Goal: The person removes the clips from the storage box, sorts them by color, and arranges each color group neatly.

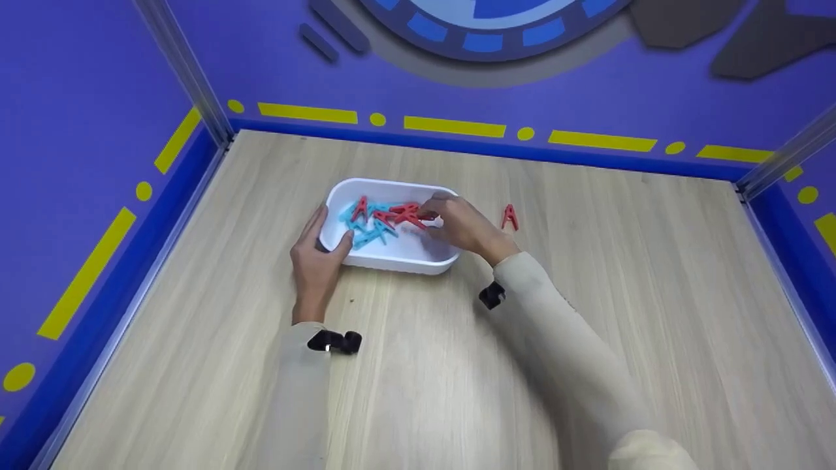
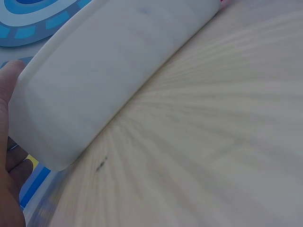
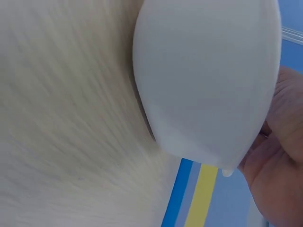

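White plastic tray (image 1: 398, 264), oblong, 1 pc: on bench (image 1: 418, 372). Clock centred on tray, head view, 12 = back panel (image 1: 588, 98).

Contents: red spring clips (image 1: 409, 215) & lt-blue spring clips (image 1: 369, 236), loose, jumbled; blues mostly twd 9, most reds twd 1–2.

L hand (image 1: 313, 261), 9 o'clock end: grip clamped on tray, thumb at near rim, other fingers along outer end wall.

R hand (image 1: 462, 225), 3 o'clock, reaching in over rim: fingers bent, at reds. Grip together on a clip or not: can't tell, fingertips partly hid.

Obstructions: R hand covers tray's 3 o'clock end; outer wall blocks contents in both wrist views.

Lone red clip (image 1: 509, 215): on bench, outside tray at 3, just past R hand.

Surrounds: blk wrist cams, L (image 1: 334, 341) & R (image 1: 492, 296), on beige sleeves (image 1: 568, 346); L side panel (image 1: 78, 130), purple-blue w/ yellow dashes, twd 9; metal corner post (image 1: 189, 72) twd 10; dk speck (image 1: 352, 300) on bench, approx 7.
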A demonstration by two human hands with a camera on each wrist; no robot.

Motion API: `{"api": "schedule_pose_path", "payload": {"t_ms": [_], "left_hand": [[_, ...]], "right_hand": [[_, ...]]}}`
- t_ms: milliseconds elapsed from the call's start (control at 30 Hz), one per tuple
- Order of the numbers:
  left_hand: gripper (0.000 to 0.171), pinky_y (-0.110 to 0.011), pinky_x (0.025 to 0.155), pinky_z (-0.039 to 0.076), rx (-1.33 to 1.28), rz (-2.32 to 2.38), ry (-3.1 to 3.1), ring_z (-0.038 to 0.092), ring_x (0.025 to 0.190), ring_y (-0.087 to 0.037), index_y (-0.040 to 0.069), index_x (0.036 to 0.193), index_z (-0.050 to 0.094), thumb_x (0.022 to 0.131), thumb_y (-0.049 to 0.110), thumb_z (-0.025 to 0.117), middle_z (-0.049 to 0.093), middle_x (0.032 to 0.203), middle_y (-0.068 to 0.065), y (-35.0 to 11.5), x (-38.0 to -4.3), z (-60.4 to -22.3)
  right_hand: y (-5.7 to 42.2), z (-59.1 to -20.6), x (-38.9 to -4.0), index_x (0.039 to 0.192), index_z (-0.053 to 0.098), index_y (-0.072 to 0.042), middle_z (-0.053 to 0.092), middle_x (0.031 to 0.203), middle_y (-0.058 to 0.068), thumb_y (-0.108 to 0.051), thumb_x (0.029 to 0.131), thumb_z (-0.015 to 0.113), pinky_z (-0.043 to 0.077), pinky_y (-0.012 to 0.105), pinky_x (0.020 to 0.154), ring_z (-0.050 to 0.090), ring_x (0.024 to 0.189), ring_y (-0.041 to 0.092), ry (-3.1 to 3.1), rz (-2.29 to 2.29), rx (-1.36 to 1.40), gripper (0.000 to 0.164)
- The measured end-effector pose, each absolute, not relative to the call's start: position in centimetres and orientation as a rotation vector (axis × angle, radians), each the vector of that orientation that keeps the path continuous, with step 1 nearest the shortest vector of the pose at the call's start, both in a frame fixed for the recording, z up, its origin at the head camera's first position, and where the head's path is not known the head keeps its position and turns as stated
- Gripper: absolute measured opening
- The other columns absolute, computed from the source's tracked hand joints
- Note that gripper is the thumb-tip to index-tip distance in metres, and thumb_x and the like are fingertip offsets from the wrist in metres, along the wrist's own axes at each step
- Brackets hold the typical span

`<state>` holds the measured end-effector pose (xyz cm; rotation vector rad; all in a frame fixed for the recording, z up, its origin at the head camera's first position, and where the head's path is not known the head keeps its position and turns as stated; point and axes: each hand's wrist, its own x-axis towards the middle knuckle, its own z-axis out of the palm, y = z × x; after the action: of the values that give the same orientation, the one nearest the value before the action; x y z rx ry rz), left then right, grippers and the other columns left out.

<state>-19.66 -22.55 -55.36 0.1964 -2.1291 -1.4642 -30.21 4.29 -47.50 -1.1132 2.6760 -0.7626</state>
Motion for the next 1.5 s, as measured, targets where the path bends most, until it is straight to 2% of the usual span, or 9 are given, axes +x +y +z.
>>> {"api": "schedule_pose_path", "payload": {"t_ms": [167, 333, 567, 800, 1267, 1500], "left_hand": [[0.071, -0.028, 0.124, 0.031, 0.187, -1.464, -2.126, 0.044, 0.150, -0.023, 0.003, 0.153, 0.056, 0.092, 0.021, 0.086, 0.053, 0.158, -0.010, -22.7, -19.6, -55.3], [0.071, -0.029, 0.124, 0.032, 0.166, -1.449, -2.117, 0.045, 0.149, -0.025, 0.001, 0.152, 0.056, 0.091, 0.020, 0.086, 0.054, 0.157, -0.013, -22.7, -19.7, -55.4], [0.069, -0.028, 0.124, 0.032, 0.153, -1.451, -2.104, 0.046, 0.149, -0.025, 0.001, 0.152, 0.056, 0.091, 0.018, 0.086, 0.054, 0.156, -0.013, -22.6, -19.8, -55.4], [0.069, -0.028, 0.124, 0.033, 0.141, -1.445, -2.084, 0.047, 0.148, -0.027, -0.001, 0.150, 0.056, 0.090, 0.016, 0.086, 0.056, 0.155, -0.014, -22.6, -19.8, -55.5], [0.070, -0.027, 0.123, 0.032, 0.169, -1.462, -2.094, 0.046, 0.148, -0.021, 0.003, 0.152, 0.057, 0.091, 0.020, 0.087, 0.056, 0.156, -0.008, -22.5, -19.8, -55.3], [0.070, -0.026, 0.123, 0.032, 0.158, -1.458, -2.090, 0.046, 0.148, -0.022, 0.002, 0.152, 0.056, 0.090, 0.018, 0.087, 0.055, 0.156, -0.009, -22.5, -19.8, -55.4]], "right_hand": [[4.9, -47.6, -29.3, 0.128, 0.074, -0.002, 0.071, 0.119, 0.010, -0.004, 0.095, 0.080, 0.057, 0.037, 0.103, 0.068, 0.111, 0.025, 2.690, -0.934, -1.098, 0.034], [5.2, -47.7, -28.5, 0.124, 0.075, 0.000, 0.071, 0.117, 0.012, -0.004, 0.094, 0.080, 0.059, 0.039, 0.100, 0.070, 0.110, 0.032, 2.710, -1.089, -1.106, 0.030], [6.2, -47.4, -27.4, 0.123, 0.077, -0.002, 0.071, 0.116, 0.010, -0.005, 0.094, 0.082, 0.059, 0.036, 0.099, 0.067, 0.107, 0.023, 2.763, -1.256, -1.059, 0.030], [7.2, -47.6, -26.7, 0.122, 0.076, -0.002, 0.071, 0.116, 0.010, -0.004, 0.093, 0.082, 0.059, 0.037, 0.100, 0.069, 0.106, 0.024, 2.855, -1.380, -0.949, 0.029], [9.3, -49.1, -26.4, 0.118, 0.076, 0.003, 0.071, 0.112, 0.015, 0.000, 0.092, 0.081, 0.059, 0.041, 0.097, 0.068, 0.105, 0.028, 2.918, -1.584, -0.734, 0.026], [9.9, -49.2, -26.3, 0.121, 0.075, 0.001, 0.070, 0.115, 0.012, -0.003, 0.094, 0.080, 0.057, 0.039, 0.099, 0.067, 0.107, 0.024, 2.919, -1.610, -0.654, 0.028]]}}
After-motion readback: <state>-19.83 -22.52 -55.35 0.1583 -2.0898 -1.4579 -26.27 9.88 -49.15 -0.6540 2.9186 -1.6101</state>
